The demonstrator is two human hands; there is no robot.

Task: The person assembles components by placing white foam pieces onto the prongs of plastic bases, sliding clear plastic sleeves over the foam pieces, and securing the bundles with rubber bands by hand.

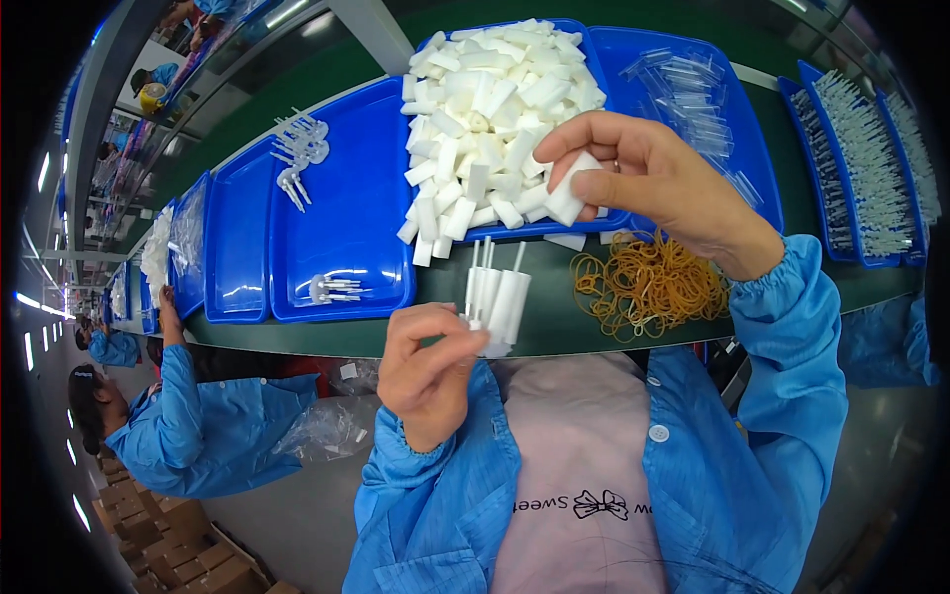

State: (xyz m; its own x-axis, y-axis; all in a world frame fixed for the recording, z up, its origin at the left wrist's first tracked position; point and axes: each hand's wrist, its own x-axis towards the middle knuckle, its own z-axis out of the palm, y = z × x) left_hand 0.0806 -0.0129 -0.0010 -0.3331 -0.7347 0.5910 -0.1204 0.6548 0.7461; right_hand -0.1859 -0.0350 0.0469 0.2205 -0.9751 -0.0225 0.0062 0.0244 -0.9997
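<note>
My left hand [431, 364] pinches a white plastic piece with several thin upright rods [488, 254]. White foam sleeves [511, 305] sit around some of those rods. Higher up and to the right, my right hand [658, 178] grips a white foam block [573, 188] between thumb and fingers. That block is apart from the rods, in front of a heap of similar foam blocks [485, 109] piled in a blue tray. Just below my right hand lies a tangle of tan rubber bands [648, 285] on the dark green table.
To the left, a blue tray [361, 198] holds pronged white plastic parts [300, 148]. Clear plastic pieces [683, 99] lie in a blue tray at the back right. Blue bins of bristly white parts [861, 163] stand far right. A co-worker in blue [188, 426] sits at the left.
</note>
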